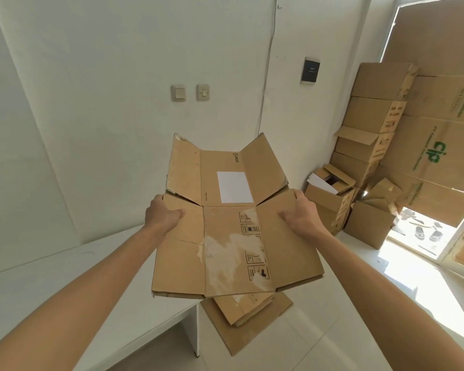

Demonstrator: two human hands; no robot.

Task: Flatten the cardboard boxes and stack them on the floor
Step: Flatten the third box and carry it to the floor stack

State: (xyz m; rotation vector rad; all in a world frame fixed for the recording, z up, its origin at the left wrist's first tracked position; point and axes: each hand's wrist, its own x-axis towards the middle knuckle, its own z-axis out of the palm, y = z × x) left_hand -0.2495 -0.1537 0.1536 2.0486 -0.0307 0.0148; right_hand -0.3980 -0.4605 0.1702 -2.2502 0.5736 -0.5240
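At chest height, both arms outstretched: left hand point(164, 213) gripping the left edge of a flattened cardboard box point(233, 223), thumb on top, fingers curled beneath; right hand point(302, 214) pinching the right edge likewise. Held nearly level above a white table point(65, 277). Below on the floor point(359, 303), a stack of flattened boxes point(245, 314). Against the far wall, unflattened cartons point(364, 145) piled up.

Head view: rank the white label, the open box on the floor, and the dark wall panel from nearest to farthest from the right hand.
From the right hand:
1. White label, on the held cardboard, just left.
2. Open box, on the floor to the right.
3. Dark wall panel, high on the far wall.
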